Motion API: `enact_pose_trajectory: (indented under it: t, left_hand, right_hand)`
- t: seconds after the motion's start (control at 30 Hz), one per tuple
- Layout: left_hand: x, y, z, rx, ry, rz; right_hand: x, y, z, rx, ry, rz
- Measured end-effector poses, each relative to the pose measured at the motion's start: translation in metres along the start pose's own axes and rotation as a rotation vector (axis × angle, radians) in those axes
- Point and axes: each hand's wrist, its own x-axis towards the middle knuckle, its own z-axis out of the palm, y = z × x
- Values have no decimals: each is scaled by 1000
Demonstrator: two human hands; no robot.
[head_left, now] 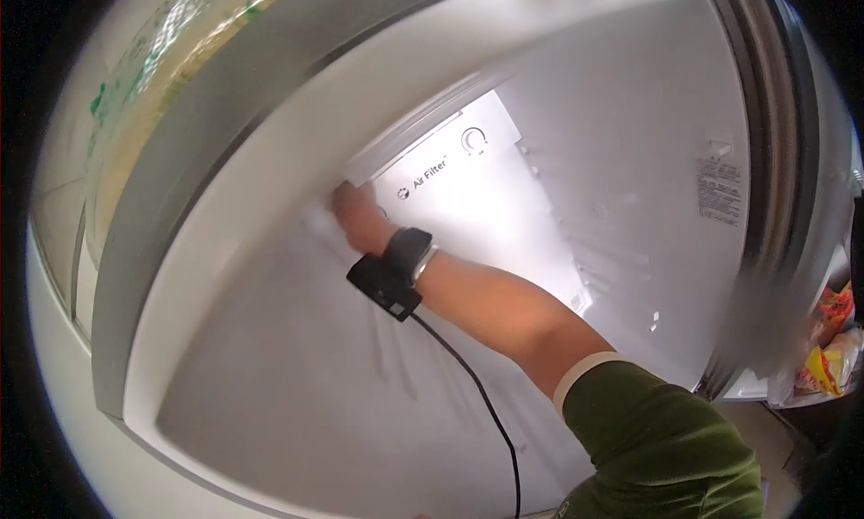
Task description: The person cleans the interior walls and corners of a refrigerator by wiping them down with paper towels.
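Note:
My right hand (360,220) reaches deep into the white inside of a refrigerator (297,366). It is at the left side wall, by the lower left corner of the panel marked "Air Filter" (477,195). The hand looks closed but is smeared by motion. A faint whitish blur lies beside its fingers, and I cannot make out what they hold. A black strap and a black box-shaped device (385,287) sit on the wrist, with a black cable (481,389) running down from it. My left hand is not in view.
A round dial (473,140) is on the lit back panel. The refrigerator's grey front edge (180,213) curves along the left. A dark door seal (765,132) runs down the right, with packaged food (832,362) beyond it. A printed label (719,191) is on the right wall.

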Motion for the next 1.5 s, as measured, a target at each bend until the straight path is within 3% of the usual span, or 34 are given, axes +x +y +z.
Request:
enact_pose_trajectory:
  t: [0.03,0.1,0.13,0.2,0.23,0.3,0.33,0.4,0.43,0.57,0.67,0.7,0.77,0.87,0.97,1.0,1.1,1.2,1.33,1.5]
  left_hand:
    - [0,-2,-2,18,-9,-2]
    - [-2,-8,-6,3,-54,8]
    - [-1,-8,-6,-32,-84,-13]
    - [3,5,-6,-118,-132,-41]
    - [3,5,-5,-127,-124,-34]
    - [0,1,-4,-146,-104,-22]
    - [-1,1,-2,-175,-93,13]
    - [2,-9,-8,-95,-142,28]
    - [3,-8,-10,-55,-167,36]
    - [5,0,-7,-169,-176,-49]
    - [7,2,4,-155,-16,136]
    - [8,2,5,-124,32,203]
    - [4,-7,1,-156,-24,125]
    - [8,-8,0,-190,-77,130]
    - [7,-10,1,-186,-69,130]
    - [7,-7,2,-182,-70,112]
    - [8,2,-1,-175,-130,52]
    - [11,4,-10,-151,-236,14]
    - [10,-7,-12,-43,-237,77]
    - [12,0,-12,-33,-222,90]
  right_hand:
    - [-5,-5,8,264,-235,310]
    - [-10,-11,13,204,-583,287]
    - [-8,-13,11,-120,-673,-55]
    - [-5,-22,7,-431,-780,-379]
    - [-3,-25,4,-437,-831,-362]
    - [5,-57,-12,-283,-914,-126]
    - [10,-81,-23,-125,-938,94]
    - [6,-90,-20,-55,-973,287]
    - [3,-86,-13,-140,-996,254]
    - [-21,-115,-36,-279,-920,-25]
    - [-38,-173,-81,-266,-802,-196]
    - [-37,-201,-106,-78,-727,-105]
    - [-39,-243,-133,-13,-806,5]
    - [-58,-256,-148,-10,-743,-317]
    - [-61,-266,-148,148,-540,-773]
    - [-61,-266,-146,193,-511,-739]
    - [-47,-248,-136,-36,-339,-912]
    - [-23,-229,-137,-373,3,-1148]
    - [-1,-220,-165,-538,39,-1154]
    - [42,-196,-225,-854,323,-1086]
